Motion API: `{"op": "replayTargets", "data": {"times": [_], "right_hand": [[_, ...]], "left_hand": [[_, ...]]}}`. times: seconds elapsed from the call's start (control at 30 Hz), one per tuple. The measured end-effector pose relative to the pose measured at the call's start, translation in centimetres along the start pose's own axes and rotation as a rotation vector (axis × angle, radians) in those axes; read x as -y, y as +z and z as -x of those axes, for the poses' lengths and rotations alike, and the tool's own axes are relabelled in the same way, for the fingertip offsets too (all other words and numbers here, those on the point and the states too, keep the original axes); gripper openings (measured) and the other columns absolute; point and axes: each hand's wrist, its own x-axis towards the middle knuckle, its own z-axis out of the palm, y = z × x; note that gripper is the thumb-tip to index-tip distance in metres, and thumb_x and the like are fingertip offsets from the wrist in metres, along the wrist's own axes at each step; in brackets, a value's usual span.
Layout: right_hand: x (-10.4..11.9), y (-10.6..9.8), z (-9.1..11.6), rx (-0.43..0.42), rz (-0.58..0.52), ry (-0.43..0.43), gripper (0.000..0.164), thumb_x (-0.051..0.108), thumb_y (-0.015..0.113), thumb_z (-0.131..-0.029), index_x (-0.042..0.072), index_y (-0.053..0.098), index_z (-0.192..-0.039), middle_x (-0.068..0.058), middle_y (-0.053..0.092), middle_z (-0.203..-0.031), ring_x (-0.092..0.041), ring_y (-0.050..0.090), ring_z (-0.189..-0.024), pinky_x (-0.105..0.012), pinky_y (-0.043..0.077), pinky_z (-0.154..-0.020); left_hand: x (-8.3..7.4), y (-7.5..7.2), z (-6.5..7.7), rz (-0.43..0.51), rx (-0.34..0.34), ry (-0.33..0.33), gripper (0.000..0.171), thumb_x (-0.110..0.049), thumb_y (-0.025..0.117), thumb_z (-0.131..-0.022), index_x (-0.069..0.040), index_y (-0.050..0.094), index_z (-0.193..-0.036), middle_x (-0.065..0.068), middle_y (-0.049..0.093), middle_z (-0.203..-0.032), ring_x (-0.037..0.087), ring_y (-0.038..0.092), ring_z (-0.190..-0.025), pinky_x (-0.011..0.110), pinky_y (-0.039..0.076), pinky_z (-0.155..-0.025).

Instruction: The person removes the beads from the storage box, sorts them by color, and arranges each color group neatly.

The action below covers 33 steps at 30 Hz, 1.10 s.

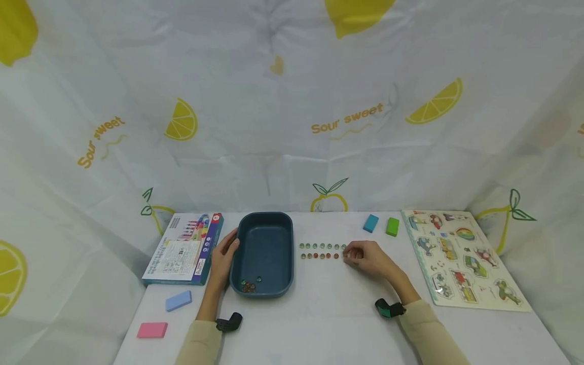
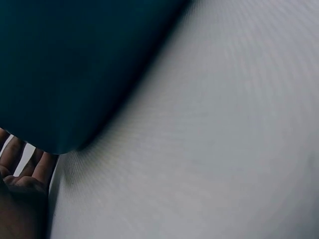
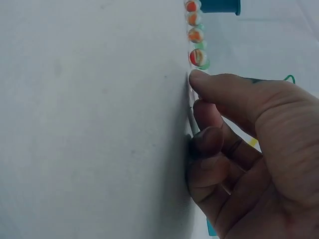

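A dark blue tray [image 1: 264,253] stands on the table, several marbles [image 1: 248,287] lying in its near left corner. My left hand [image 1: 222,258] rests against the tray's left side, its fingers near the rim. In the left wrist view those fingers [image 2: 42,167] show beyond the tray's corner [image 2: 65,99]. Right of the tray are two rows of marbles, a green row [image 1: 322,246] behind an orange-red row [image 1: 322,256]. At the right end of the front row my right hand [image 1: 368,257] pinches a marble, mostly hidden by thumb and fingertips.
Left of the tray lie a boxed set [image 1: 182,251], a light blue block [image 1: 178,301] and a pink block [image 1: 152,330]. Blue [image 1: 371,223] and green [image 1: 392,226] blocks lie at the back. A picture puzzle board [image 1: 461,258] lies at the right. A lemon-print curtain hangs behind.
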Motion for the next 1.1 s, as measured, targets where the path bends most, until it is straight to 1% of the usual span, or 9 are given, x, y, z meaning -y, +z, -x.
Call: {"op": "replayTargets", "data": {"times": [0.17, 0.33, 0.43, 0.53, 0.57, 0.67, 0.8, 0.93, 1.1], "right_hand": [[0.0, 0.0, 0.0, -0.002, 0.001, -0.005, 0.01, 0.015, 0.079, -0.095, 0.013, 0.078, -0.105, 0.005, 0.064, -0.08, -0.006, 0.052, -0.071, -0.021, 0.046, -0.063], [1.2, -0.5, 0.1, -0.039, -0.014, -0.032, 0.012, 0.012, 0.078, -0.095, 0.01, 0.078, -0.107, 0.005, 0.066, -0.08, -0.005, 0.054, -0.07, -0.021, 0.047, -0.062], [3.3, -0.9, -0.5, -0.045, -0.07, -0.076, 0.015, 0.012, 0.078, -0.095, 0.006, 0.078, -0.109, 0.002, 0.068, -0.08, -0.006, 0.057, -0.07, -0.021, 0.049, -0.062], [6.2, -1.0, -1.8, -0.016, -0.143, -0.129, 0.019, 0.016, 0.078, -0.097, 0.005, 0.078, -0.112, -0.002, 0.069, -0.084, -0.008, 0.06, -0.071, -0.023, 0.052, -0.059], [7.4, -1.0, -2.4, 0.004, -0.165, -0.142, 0.02, 0.018, 0.077, -0.097, 0.006, 0.077, -0.113, -0.003, 0.07, -0.085, -0.009, 0.061, -0.071, -0.024, 0.053, -0.058], [10.6, -0.2, -4.5, 0.082, -0.185, -0.212, 0.021, 0.021, 0.076, -0.098, 0.01, 0.078, -0.116, -0.003, 0.073, -0.093, -0.009, 0.065, -0.077, -0.025, 0.057, -0.065], [14.0, 2.2, -7.7, 0.232, -0.203, -0.312, 0.026, 0.021, 0.075, -0.099, 0.007, 0.076, -0.121, -0.004, 0.077, -0.102, -0.009, 0.07, -0.086, -0.027, 0.06, -0.078], [16.5, 5.3, -10.4, 0.392, -0.178, -0.358, 0.027, 0.02, 0.077, -0.098, 0.005, 0.076, -0.121, -0.004, 0.078, -0.099, -0.007, 0.071, -0.082, -0.023, 0.06, -0.073], [18.4, 8.5, -12.8, 0.557, -0.088, -0.372, 0.018, 0.012, 0.079, -0.095, 0.005, 0.079, -0.111, -0.004, 0.079, -0.095, 0.0, 0.067, -0.077, -0.016, 0.055, -0.07]], "left_hand": [[0.1, 0.1, 0.0, 0.003, -0.01, 0.0, 0.047, -0.032, 0.055, -0.111, -0.016, 0.054, -0.156, 0.008, 0.054, -0.162, 0.028, 0.048, -0.153, -0.001, 0.04, -0.105], [0.3, 0.2, 0.1, 0.005, -0.011, -0.003, 0.047, -0.031, 0.056, -0.111, -0.015, 0.054, -0.156, 0.009, 0.053, -0.162, 0.029, 0.047, -0.153, -0.001, 0.04, -0.105], [0.3, 0.1, 0.0, -0.004, -0.011, -0.006, 0.048, -0.032, 0.056, -0.111, -0.016, 0.054, -0.156, 0.009, 0.053, -0.163, 0.029, 0.047, -0.154, -0.001, 0.039, -0.104], [0.3, 0.1, -0.1, -0.003, -0.011, 0.0, 0.047, -0.032, 0.056, -0.111, -0.016, 0.054, -0.156, 0.008, 0.054, -0.162, 0.029, 0.048, -0.153, -0.001, 0.039, -0.104], [0.3, 0.1, -0.1, 0.001, -0.01, 0.004, 0.047, -0.032, 0.056, -0.111, -0.016, 0.054, -0.156, 0.008, 0.054, -0.162, 0.029, 0.048, -0.153, -0.001, 0.04, -0.105], [0.2, 0.2, -0.2, 0.014, -0.008, 0.01, 0.047, -0.031, 0.057, -0.111, -0.015, 0.054, -0.155, 0.008, 0.054, -0.162, 0.029, 0.048, -0.153, 0.0, 0.041, -0.105], [0.1, 0.2, -0.1, 0.016, -0.006, 0.002, 0.047, -0.031, 0.057, -0.111, -0.015, 0.054, -0.155, 0.008, 0.054, -0.162, 0.029, 0.048, -0.153, 0.0, 0.04, -0.105], [-0.1, 0.1, 0.1, 0.002, -0.005, -0.018, 0.048, -0.033, 0.056, -0.111, -0.017, 0.054, -0.156, 0.007, 0.053, -0.163, 0.027, 0.047, -0.154, 0.0, 0.039, -0.105], [-0.2, 0.1, 0.0, -0.01, -0.003, -0.015, 0.049, -0.037, 0.055, -0.111, -0.018, 0.053, -0.156, 0.006, 0.052, -0.164, 0.026, 0.046, -0.156, 0.007, 0.04, -0.112]]}}
